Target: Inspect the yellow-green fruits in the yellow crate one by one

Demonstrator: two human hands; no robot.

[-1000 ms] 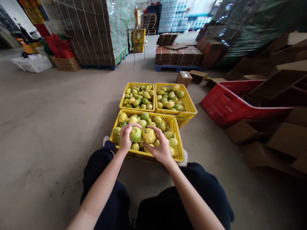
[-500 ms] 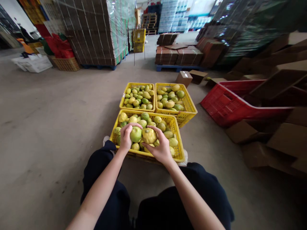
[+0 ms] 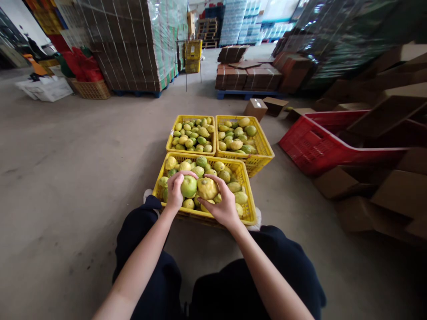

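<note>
Left fingers (image 3: 187, 173) around 1 green fruit (image 3: 188, 187), right fingers (image 3: 216, 179) around 1 yellow fruit (image 3: 207, 189)

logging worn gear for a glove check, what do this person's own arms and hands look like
The left hand and right hand are bare, with no gloves. The forearms are slender and uncovered; no sleeve, watch or bracelet shows on them.

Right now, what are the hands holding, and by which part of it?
The left hand holds a green fruit by its left side; the right hand holds a bumpy yellow fruit by its right side.
</note>
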